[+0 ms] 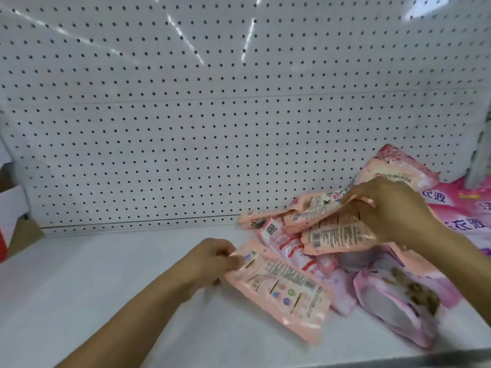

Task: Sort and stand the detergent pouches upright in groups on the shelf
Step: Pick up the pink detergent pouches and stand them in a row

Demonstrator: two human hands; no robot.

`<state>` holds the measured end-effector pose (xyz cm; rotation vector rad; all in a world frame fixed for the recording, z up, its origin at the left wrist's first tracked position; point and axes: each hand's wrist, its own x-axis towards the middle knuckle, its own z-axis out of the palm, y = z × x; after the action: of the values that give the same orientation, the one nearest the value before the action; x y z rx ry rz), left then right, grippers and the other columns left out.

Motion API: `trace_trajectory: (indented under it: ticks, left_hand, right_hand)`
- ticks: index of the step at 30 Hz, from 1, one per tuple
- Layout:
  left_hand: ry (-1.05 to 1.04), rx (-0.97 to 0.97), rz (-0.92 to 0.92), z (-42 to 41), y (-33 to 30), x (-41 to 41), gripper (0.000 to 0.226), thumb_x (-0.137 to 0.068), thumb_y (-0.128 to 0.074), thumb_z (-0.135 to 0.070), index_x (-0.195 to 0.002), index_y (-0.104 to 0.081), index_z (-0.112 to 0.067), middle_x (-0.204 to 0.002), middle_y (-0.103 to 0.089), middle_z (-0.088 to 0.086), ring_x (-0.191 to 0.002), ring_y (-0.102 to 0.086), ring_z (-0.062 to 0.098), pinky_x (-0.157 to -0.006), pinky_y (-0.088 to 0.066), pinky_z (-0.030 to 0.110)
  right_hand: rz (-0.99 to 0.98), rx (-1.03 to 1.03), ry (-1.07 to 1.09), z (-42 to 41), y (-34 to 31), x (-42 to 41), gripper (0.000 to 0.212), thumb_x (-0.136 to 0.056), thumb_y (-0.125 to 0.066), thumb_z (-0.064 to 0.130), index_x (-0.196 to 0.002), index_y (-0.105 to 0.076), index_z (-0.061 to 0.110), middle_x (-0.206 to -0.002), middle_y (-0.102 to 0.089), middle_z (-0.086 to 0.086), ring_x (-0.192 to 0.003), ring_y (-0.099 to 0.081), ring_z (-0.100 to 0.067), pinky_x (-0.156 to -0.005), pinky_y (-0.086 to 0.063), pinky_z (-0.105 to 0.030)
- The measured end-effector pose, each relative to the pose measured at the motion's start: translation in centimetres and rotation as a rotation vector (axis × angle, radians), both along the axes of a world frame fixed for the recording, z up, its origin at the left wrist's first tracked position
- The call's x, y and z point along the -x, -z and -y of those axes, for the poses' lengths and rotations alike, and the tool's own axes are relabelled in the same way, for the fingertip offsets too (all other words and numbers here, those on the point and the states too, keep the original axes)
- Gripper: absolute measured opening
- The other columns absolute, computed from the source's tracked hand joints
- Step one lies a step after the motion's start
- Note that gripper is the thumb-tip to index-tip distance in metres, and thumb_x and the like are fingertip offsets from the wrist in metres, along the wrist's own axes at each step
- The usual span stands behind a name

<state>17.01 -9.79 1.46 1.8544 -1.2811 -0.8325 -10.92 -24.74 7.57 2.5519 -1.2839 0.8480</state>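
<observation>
A heap of pink detergent pouches lies flat on the right half of the white shelf point(106, 288). My left hand point(212, 258) pinches the top corner of a salmon-pink pouch point(281, 290) that lies back side up at the front of the heap. My right hand point(385, 208) grips the edge of another salmon-pink pouch point(337, 235) on top of the pile. Under them lie a light pink pouch with a QR code point(287, 243) and a pale lilac pouch point(398, 304). One pink pouch point(398, 168) leans against the back wall.
A white pegboard wall point(212, 115) closes the back of the shelf. Bright magenta pouches point(467, 208) with large characters lie at the far right. A cardboard box point(16, 221) stands at the left end. The shelf's front edge point(451, 357) runs along the bottom right.
</observation>
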Motion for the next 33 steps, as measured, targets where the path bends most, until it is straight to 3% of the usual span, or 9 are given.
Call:
trace_trajectory:
  ticks: [3, 7, 13, 18, 21, 24, 26, 29, 33]
  left_hand:
    - [-0.092, 0.249, -0.115, -0.5, -3.4, -2.1, 0.018, -0.094, -0.063, -0.011, -0.077, -0.062, -0.007, -0.069, -0.070, 0.004, -0.060, -0.066, 0.017, -0.055, -0.057, 0.030]
    - [-0.204, 0.457, 0.195, 0.8, -6.3, -6.0, 0.016, -0.089, -0.067, -0.024, -0.075, -0.065, -0.016, -0.070, -0.073, 0.003, -0.063, -0.069, 0.024, -0.064, -0.060, 0.045]
    - [-0.461, 0.345, 0.611, 5.4, -6.5, -11.5, 0.016, -0.090, -0.057, -0.032, -0.075, -0.062, -0.029, -0.081, -0.071, -0.006, -0.070, -0.062, 0.018, -0.065, -0.049, 0.036]
    - [-0.560, 0.246, 0.622, 7.7, -5.9, -14.8, 0.012, -0.091, -0.051, -0.030, -0.089, -0.063, -0.028, -0.090, -0.072, -0.003, -0.072, -0.063, 0.020, -0.061, -0.044, 0.029]
    - [-0.554, 0.285, 0.599, 7.5, -5.7, -14.9, 0.018, -0.092, -0.056, -0.025, -0.109, -0.062, -0.023, -0.111, -0.068, 0.001, -0.094, -0.064, 0.023, -0.073, -0.051, 0.035]
    - [-0.648, 0.616, 0.681, 5.4, -5.5, -12.3, 0.038, -0.094, -0.059, -0.035, -0.128, -0.055, -0.021, -0.129, -0.053, 0.000, -0.123, -0.045, 0.018, -0.098, -0.041, 0.037]
    - [-0.448, 0.770, 0.456, 3.8, -5.4, -9.2, 0.038, -0.093, -0.055, -0.044, -0.125, -0.057, -0.024, -0.122, -0.057, -0.008, -0.113, -0.050, 0.003, -0.091, -0.044, 0.021]
    - [-0.139, 0.602, 0.013, 3.4, -4.4, -6.0, 0.038, -0.086, -0.069, -0.032, -0.122, -0.058, -0.025, -0.109, -0.068, -0.008, -0.099, -0.067, 0.006, -0.078, -0.056, 0.021]
    - [-0.344, 0.628, -0.059, 4.0, -3.1, -6.6, 0.029, -0.084, -0.070, 0.001, -0.093, -0.068, -0.026, -0.091, -0.074, -0.004, -0.086, -0.074, 0.017, -0.067, -0.060, 0.026]
  right_hand:
    - [0.118, -0.014, -0.063, 1.0, -0.9, -0.3, 0.010, -0.089, -0.065, 0.027, -0.087, -0.073, 0.021, -0.083, -0.069, -0.009, -0.078, -0.063, -0.033, -0.070, -0.052, -0.040]
    - [0.191, -0.068, -0.166, 1.9, -2.5, -1.2, 0.023, -0.090, -0.063, 0.030, -0.071, -0.062, 0.017, -0.062, -0.062, 0.000, -0.065, -0.058, -0.022, -0.064, -0.049, -0.041]
    - [0.262, -0.195, -0.374, 0.7, -5.2, -3.6, 0.027, -0.086, -0.065, 0.030, -0.061, -0.057, 0.022, -0.060, -0.062, 0.009, -0.053, -0.054, -0.006, -0.053, -0.042, -0.023]
    - [0.209, -0.278, -0.519, -0.2, -6.5, -8.6, 0.018, -0.086, -0.069, 0.025, -0.070, -0.065, 0.017, -0.071, -0.068, -0.002, -0.070, -0.066, -0.020, -0.069, -0.054, -0.041]
    - [0.131, -0.220, -0.584, -0.5, -6.4, -13.2, 0.019, -0.085, -0.070, 0.024, -0.070, -0.059, 0.026, -0.071, -0.062, 0.011, -0.077, -0.061, -0.013, -0.077, -0.053, -0.042]
    - [0.021, -0.182, -0.652, -0.8, -5.8, -17.8, 0.019, -0.085, -0.068, 0.021, -0.071, -0.056, 0.025, -0.069, -0.055, 0.013, -0.077, -0.058, -0.016, -0.077, -0.052, -0.044]
    - [-0.006, -0.181, -0.710, -0.7, -5.1, -20.4, 0.015, -0.085, -0.065, 0.019, -0.071, -0.060, 0.021, -0.069, -0.059, 0.008, -0.075, -0.060, -0.020, -0.073, -0.052, -0.044]
    - [-0.009, -0.247, -0.761, -0.1, -3.8, -22.7, 0.014, -0.085, -0.062, 0.012, -0.072, -0.064, 0.012, -0.065, -0.058, 0.003, -0.063, -0.055, -0.018, -0.065, -0.050, -0.041]
    - [-0.091, -0.387, -0.772, 1.0, -3.0, -21.4, 0.015, -0.089, -0.064, 0.019, -0.100, -0.068, 0.009, -0.089, -0.065, -0.002, -0.078, -0.058, -0.015, -0.069, -0.046, -0.030]
